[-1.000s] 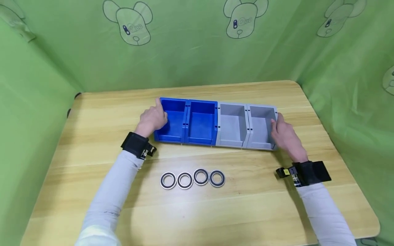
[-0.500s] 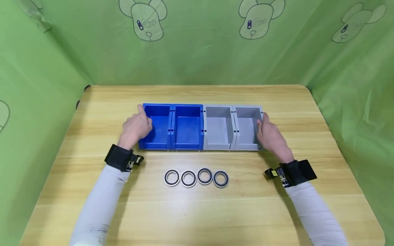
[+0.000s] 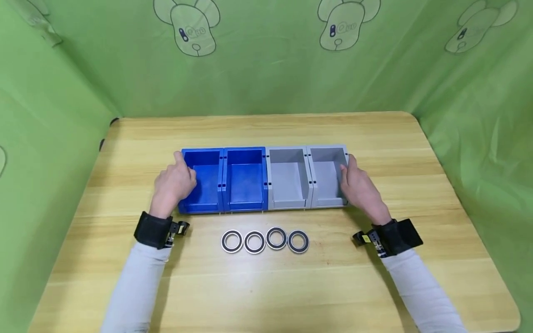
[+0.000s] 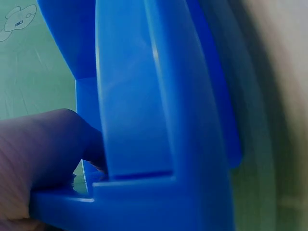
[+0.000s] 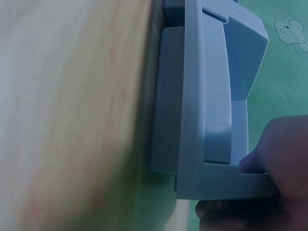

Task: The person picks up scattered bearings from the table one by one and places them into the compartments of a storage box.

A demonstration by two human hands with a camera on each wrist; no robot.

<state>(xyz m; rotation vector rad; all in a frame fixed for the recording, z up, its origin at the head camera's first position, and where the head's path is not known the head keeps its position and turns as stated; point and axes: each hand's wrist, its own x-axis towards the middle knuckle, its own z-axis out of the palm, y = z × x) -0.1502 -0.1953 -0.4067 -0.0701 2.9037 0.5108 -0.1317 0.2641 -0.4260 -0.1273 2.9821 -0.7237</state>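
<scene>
Cloth (image 3: 266, 83) in green, printed with outlined animal heads, hangs behind the tabletop (image 3: 266, 286) and along its left and right sides. The tabletop, pale and wood-grained, spreads out in front of me. At its middle, beyond the rings, I have a row of four bins (image 3: 266, 185) standing upright side by side, two blue on the left and two gray on the right, their low front edges facing me; whether their undersides touch the tabletop I cannot tell. My forearms reach forward in a pale left sleeve (image 3: 131, 286) and a matching right sleeve (image 3: 420, 286). My left hand (image 3: 174, 182) is closed on the outer side wall of the outer blue bin (image 3: 206, 187), thumb inside and fingers outside. My right hand (image 3: 361, 189) pinches the opposite end in the same way, gripping the outer wall of the outer gray bin (image 3: 326, 178), its thumb over the edge and its fingers bent beneath. Around my wrists sit a black left strap (image 3: 153, 230) and a black right strap (image 3: 399, 237). Smallest are four rings (image 3: 224, 241), dark-faced with silvery edges, lying flat between my forearms, the third from the left slightly farther from me.
</scene>
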